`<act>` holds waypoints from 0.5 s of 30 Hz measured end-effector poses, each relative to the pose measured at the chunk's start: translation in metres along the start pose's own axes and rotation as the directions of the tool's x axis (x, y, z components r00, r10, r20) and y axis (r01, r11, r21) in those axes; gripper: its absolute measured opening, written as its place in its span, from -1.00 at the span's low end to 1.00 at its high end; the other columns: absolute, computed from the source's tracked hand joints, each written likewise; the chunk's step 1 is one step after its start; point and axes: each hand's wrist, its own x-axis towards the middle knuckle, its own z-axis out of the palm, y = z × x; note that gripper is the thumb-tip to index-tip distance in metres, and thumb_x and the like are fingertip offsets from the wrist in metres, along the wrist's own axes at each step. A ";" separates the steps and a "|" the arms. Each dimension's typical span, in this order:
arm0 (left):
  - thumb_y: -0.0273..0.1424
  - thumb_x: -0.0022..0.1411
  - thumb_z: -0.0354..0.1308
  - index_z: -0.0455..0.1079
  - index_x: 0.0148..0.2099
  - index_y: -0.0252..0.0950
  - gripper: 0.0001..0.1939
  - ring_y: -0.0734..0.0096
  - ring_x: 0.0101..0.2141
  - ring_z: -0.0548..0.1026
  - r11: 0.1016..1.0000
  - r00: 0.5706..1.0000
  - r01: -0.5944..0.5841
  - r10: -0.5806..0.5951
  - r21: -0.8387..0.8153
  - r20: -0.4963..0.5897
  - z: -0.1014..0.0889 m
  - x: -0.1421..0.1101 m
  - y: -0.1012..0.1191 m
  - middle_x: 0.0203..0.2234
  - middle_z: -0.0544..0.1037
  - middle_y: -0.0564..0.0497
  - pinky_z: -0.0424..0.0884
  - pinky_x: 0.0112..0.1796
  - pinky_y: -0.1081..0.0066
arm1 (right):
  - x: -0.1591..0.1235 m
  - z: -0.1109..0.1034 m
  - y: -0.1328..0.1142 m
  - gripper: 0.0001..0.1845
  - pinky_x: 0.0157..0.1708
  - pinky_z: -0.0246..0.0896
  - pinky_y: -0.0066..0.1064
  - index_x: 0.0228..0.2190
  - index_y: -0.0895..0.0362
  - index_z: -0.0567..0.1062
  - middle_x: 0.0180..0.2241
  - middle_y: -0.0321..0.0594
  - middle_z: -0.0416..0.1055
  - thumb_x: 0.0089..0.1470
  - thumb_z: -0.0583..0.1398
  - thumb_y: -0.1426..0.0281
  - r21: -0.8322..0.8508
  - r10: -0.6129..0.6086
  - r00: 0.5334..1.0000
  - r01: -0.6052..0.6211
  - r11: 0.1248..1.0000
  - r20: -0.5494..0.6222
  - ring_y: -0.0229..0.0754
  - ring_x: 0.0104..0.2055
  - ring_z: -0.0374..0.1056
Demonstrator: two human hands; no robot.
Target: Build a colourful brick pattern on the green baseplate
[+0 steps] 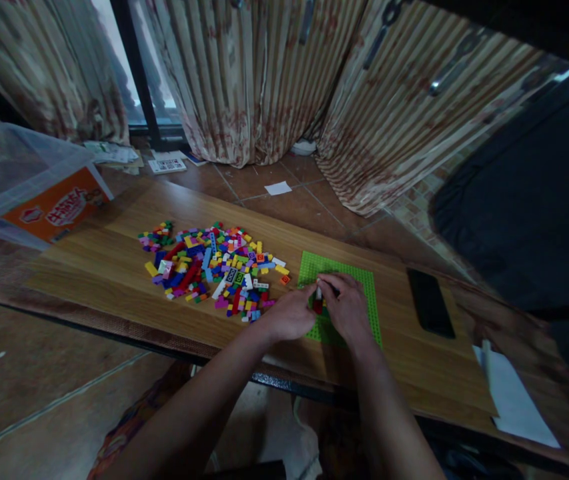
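Both hands meet over a green studded baseplate [368,285] on the wooden table. My left hand [291,313] comes in from the left, fingers closed against a small group of bricks [319,305] with white, red and yellow showing. From the right, my right hand [348,303] curls over the same bricks, thumb and fingertips closed at their top. The fingers hide most of these bricks, so their exact shape and what each hand grips cannot be made out. Left of the baseplate spreads a loose pile of many-coloured toy bricks [209,257].
A black phone [430,303] lies right of the baseplate. On the far left stands a clear plastic bin [24,180] with an orange label. White paper [517,400] lies at the right end. Curtains [244,80] hang behind the table [129,207].
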 end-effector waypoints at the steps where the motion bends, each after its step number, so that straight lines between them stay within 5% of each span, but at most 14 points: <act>1: -0.59 -0.01 -0.01 0.24 0.24 -0.36 -0.30 0.21 -0.17 0.54 1.000 1.000 0.002 -0.002 0.023 0.011 0.000 0.000 0.000 -0.21 0.59 -0.12 0.41 -0.08 0.31 | 0.000 0.000 0.000 -0.65 -0.03 0.15 -0.12 -0.19 0.03 0.60 -0.19 -0.10 0.51 0.21 0.07 0.18 0.005 0.000 1.000 0.000 1.000 0.000 -0.04 -0.08 0.34; 15: -0.56 0.06 -0.04 0.18 0.29 -0.41 -0.31 0.14 -0.16 0.55 0.988 0.999 0.025 -0.028 0.150 0.020 0.001 -0.005 0.008 -0.12 0.57 -0.23 0.42 -0.12 0.27 | -0.007 -0.003 0.000 -0.61 0.03 0.19 -0.05 -0.11 0.05 0.56 -0.08 -0.07 0.50 0.24 0.04 0.15 0.100 -0.006 0.998 0.013 0.995 -0.070 -0.05 -0.01 0.35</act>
